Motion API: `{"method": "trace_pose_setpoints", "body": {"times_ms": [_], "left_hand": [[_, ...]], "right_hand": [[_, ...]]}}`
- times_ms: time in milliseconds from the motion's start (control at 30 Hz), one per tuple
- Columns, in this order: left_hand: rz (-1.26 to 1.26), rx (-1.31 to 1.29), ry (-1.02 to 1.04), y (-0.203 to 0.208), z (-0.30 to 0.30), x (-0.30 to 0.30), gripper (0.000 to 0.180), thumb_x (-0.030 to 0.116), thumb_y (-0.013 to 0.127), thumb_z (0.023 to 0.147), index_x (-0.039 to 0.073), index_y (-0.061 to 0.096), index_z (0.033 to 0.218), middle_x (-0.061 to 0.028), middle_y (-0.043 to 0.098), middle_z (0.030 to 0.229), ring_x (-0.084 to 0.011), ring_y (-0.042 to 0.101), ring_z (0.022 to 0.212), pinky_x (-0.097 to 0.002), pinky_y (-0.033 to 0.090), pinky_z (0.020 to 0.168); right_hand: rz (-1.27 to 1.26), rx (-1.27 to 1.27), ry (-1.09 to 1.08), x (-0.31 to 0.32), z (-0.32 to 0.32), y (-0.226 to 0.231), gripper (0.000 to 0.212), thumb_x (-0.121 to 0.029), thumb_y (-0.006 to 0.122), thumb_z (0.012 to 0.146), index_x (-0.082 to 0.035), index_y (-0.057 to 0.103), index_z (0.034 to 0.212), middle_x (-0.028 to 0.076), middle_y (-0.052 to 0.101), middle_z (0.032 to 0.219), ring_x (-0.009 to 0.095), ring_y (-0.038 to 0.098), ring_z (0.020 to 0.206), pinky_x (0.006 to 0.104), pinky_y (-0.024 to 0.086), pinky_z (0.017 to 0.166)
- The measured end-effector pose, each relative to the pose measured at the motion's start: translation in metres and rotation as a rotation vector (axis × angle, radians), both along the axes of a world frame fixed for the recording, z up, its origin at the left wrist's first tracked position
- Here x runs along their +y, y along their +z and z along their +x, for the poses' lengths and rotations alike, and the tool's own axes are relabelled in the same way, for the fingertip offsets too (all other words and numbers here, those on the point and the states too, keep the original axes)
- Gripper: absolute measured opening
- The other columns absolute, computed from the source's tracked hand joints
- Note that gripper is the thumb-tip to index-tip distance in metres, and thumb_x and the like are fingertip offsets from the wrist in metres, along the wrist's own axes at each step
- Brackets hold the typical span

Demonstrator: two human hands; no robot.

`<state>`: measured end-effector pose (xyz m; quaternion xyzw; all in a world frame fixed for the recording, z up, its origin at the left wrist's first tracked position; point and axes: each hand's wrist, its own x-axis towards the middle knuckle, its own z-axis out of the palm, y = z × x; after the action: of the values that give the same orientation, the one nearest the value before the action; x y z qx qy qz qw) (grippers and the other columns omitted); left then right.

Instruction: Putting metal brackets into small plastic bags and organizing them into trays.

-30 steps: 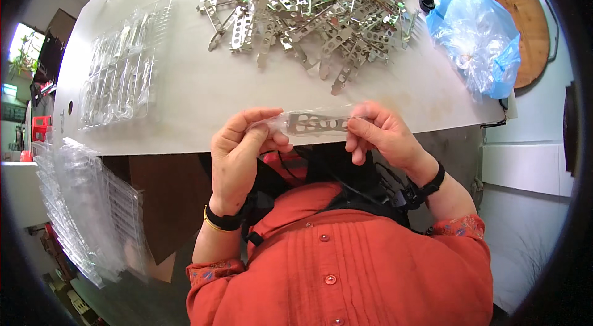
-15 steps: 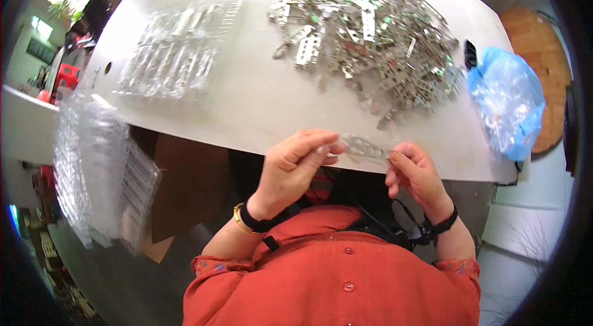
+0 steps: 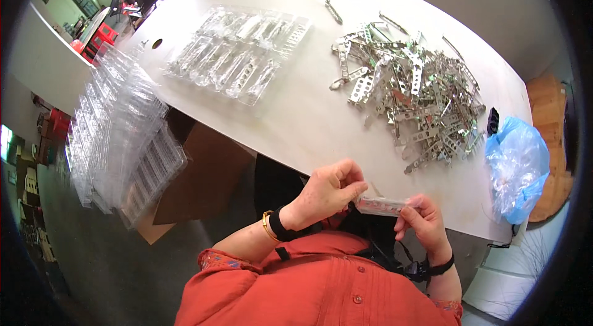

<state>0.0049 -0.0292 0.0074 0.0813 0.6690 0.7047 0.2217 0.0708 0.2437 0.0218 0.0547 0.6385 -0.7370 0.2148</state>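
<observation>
Scene evenly and brightly lit by daylight; soft glare is seen on the white bench (image 3: 296, 110). Strong fisheye bending and dark vignetting are noted at the rim.

Bare white table (image 3: 296, 110) between clear tray (image 3: 238, 54) and metal bracket heap (image 3: 411, 88); blue bag (image 3: 517, 168) at right edge.

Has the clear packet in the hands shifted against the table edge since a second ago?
Yes. The clear packet sat just below the near table edge between both hands; the left hand and right hand now hold it slightly lower and further right along that edge.
</observation>
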Motion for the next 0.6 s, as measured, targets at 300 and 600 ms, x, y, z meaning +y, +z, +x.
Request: {"method": "trace_pose_setpoints", "body": {"times_ms": [300,600], "left_hand": [[-0.193,0.337,-0.181,-0.008,0.008,0.001,0.025,0.021,0.062,0.099,-0.002,0.069,0.1,-0.0133,0.066,0.084,-0.0206,0.065,0.075,-0.0325,0.052,0.067],[-0.46,0.596,-0.477,0.003,0.023,0.004,0.027,0.023,0.059,0.097,0.0,0.063,0.111,-0.0183,0.063,0.095,-0.0366,0.062,0.095,-0.0459,0.05,0.082]], "right_hand": [[0.06,0.046,-0.005,-0.005,-0.002,0.003,0.009,-0.011,0.058,0.102,-0.003,0.057,0.105,0.011,0.068,0.076,0.017,0.067,0.06,0.0276,0.056,0.054],[0.046,0.043,0.035,-0.004,-0.001,-0.001,0.007,-0.01,0.057,0.102,-0.004,0.055,0.105,0.012,0.07,0.081,0.02,0.07,0.065,0.0292,0.059,0.057]]}}
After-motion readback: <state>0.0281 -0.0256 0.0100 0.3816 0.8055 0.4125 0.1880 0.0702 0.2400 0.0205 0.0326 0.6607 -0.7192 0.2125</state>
